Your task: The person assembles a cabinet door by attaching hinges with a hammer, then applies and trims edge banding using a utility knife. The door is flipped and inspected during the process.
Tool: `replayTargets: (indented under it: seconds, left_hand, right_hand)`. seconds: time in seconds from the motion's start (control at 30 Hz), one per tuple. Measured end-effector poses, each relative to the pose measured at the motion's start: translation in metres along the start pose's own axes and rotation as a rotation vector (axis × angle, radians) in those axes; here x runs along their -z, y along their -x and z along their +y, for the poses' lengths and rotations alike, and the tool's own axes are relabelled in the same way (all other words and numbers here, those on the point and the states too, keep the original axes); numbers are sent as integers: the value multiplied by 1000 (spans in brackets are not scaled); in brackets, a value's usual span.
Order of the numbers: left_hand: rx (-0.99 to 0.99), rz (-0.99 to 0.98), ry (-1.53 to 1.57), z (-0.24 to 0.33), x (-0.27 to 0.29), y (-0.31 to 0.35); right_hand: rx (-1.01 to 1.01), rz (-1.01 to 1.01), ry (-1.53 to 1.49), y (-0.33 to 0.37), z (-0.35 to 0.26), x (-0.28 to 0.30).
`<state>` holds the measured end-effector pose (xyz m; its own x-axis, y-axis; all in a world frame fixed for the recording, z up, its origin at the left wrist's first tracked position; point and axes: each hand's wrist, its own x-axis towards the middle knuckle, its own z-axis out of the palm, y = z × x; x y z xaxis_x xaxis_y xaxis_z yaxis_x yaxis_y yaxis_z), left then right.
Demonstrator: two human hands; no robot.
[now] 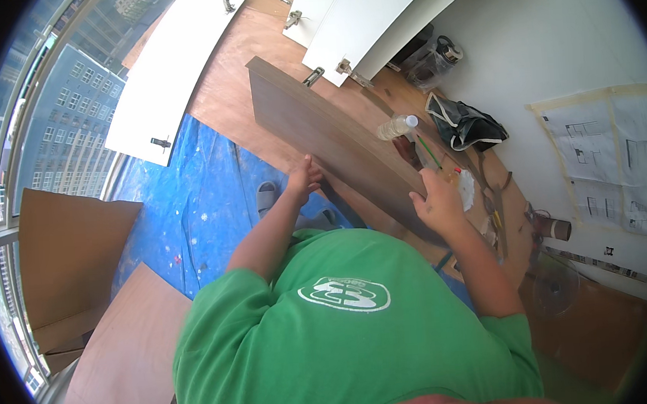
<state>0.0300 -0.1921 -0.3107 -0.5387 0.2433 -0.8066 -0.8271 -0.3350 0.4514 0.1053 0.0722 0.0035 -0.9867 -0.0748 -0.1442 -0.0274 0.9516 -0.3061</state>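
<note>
A long brown wood-grain panel (334, 141) stands on its long edge, running from the upper middle down to the right. My right hand (438, 200) grips its near right end, with the thumb over the face on my side. Beside the panel's lower left edge is my left hand (305, 179), its fingers apart; whether they touch the panel I cannot tell. Beyond the panel lie a clear plastic bottle (397, 127) with a white cap and a green pencil (429, 152).
White cabinet doors (172, 77) with metal hinges lie ahead. A blue tarp (174, 212) covers floor on the left, near a cardboard sheet (72, 257) and plywood (128, 358). A dark bag (464, 121) rests by the right wall, where paper drawings (606, 160) are taped.
</note>
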Motion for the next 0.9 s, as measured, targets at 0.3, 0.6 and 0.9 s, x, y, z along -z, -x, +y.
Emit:
replayTargets:
  seconds: [0.3,0.6,0.9]
  left_hand:
    - [-1,-26,64,0,-6,-5]
    - [-30,-250,336,-15,-18,7]
    - [-434,-419,253,53,-39,173]
  right_hand:
    - [28,-26,-21,3,-1,11]
    - [-46,-21,13,13,-31,87]
    - [-95,-90,-490,-18,68,200]
